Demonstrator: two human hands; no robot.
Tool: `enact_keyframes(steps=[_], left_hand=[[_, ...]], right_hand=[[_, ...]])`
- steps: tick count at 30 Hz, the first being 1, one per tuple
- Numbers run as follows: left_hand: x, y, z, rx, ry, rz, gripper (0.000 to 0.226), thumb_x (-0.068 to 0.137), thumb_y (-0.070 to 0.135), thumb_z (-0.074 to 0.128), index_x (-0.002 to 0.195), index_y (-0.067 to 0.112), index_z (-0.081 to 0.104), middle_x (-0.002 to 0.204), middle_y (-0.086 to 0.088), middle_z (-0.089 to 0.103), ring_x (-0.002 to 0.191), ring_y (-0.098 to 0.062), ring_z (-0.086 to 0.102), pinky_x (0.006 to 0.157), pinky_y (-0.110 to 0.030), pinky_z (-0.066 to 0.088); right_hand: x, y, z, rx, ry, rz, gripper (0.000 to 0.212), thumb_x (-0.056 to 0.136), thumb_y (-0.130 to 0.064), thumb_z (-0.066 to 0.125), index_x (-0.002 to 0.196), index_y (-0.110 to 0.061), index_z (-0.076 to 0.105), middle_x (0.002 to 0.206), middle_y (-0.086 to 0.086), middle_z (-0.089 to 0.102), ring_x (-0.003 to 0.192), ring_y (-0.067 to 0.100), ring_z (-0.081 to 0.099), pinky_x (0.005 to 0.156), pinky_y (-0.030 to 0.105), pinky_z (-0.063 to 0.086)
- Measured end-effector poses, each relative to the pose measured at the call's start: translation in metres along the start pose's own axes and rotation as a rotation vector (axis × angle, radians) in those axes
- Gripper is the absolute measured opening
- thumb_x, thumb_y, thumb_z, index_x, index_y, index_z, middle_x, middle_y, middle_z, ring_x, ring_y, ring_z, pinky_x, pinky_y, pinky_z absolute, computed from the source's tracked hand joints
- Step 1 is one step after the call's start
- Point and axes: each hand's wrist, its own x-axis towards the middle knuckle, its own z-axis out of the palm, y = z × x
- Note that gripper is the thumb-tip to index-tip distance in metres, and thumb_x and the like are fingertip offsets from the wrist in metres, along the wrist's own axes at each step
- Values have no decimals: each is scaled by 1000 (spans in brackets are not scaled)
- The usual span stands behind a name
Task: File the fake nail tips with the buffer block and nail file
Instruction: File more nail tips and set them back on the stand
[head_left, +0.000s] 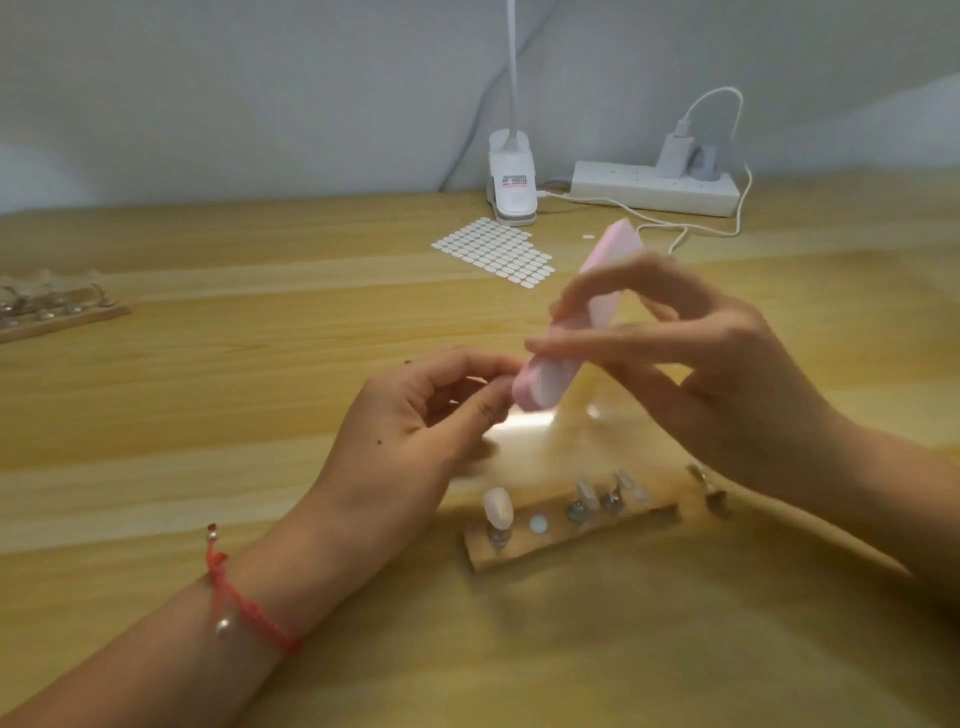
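Above the middle of the wooden table (208, 467), the right hand (727, 395) grips the pink buffer block (587, 312) by its middle, fingers wrapped across it. The block's long axis slants from high and far on the right down toward the left, and its lower end meets the fingertips of the left hand (405, 415). That hand's fingers curl, with thumb and forefinger drawn together at the block's end. Whether they pinch a nail tip I cannot tell through the blur. Nearer the person, a wooden holder (550, 545) carries nail tips (497, 506) below both hands. The next stroke likely runs along that slant.
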Motion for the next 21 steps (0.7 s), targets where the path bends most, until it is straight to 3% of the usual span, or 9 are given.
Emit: enact_keyframes(steps=[2, 6, 10, 13, 15, 18, 21], left_hand=[[0, 0, 0, 34, -5, 7, 17, 82, 27, 63, 95, 24, 75, 90, 2, 74, 80, -6, 64, 67, -17, 51], [0, 0, -1, 42, 2, 16, 21, 83, 25, 61, 98, 18, 73, 89, 4, 75, 81, -2, 67, 68, -15, 50], [-1, 2, 0, 37, 20, 4, 18, 79, 27, 61, 91, 22, 73, 85, 5, 74, 77, 1, 63, 64, -13, 47], [-1, 2, 0, 38, 20, 3, 26, 78, 27, 61, 97, 14, 73, 90, -11, 74, 81, -12, 63, 70, -27, 49], [0, 1, -1, 21, 36, -6, 25, 76, 28, 61, 95, 15, 73, 86, -8, 75, 77, -7, 63, 68, -21, 49], [1, 1, 0, 40, 43, -4, 19, 78, 26, 63, 91, 18, 75, 80, 0, 73, 72, -3, 60, 63, -14, 45], [1, 1, -2, 10, 35, -6, 30, 77, 26, 61, 98, 9, 73, 92, -7, 75, 86, -14, 68, 74, -21, 51]], right_hand=[[-1, 2, -2, 7, 20, 63, 38, 91, 12, 60, 122, -10, 63, 111, 15, 61, 109, 31, 59, 94, 48, 47], [-5, -14, 9, 4, -49, -83, 46, 84, 20, 57, 115, -12, 70, 111, 15, 61, 106, 29, 57, 96, 32, 44], [0, 2, -2, -6, 32, 91, 38, 91, 13, 60, 122, -9, 63, 111, 15, 61, 107, 29, 59, 94, 45, 48], [-7, -16, 12, 5, -15, -59, 44, 88, 18, 54, 115, -13, 71, 112, 14, 61, 107, 29, 58, 98, 35, 44], [-4, -13, 11, 5, -25, -80, 43, 89, 17, 54, 116, -12, 70, 111, 15, 61, 106, 29, 58, 97, 36, 45], [1, 2, 2, -1, 34, 78, 42, 88, 16, 61, 121, -9, 63, 111, 17, 62, 107, 32, 59, 91, 48, 49], [-8, -16, 15, -34, -24, -90, 51, 84, 22, 57, 117, -14, 70, 113, 16, 62, 110, 31, 56, 102, 44, 44]])
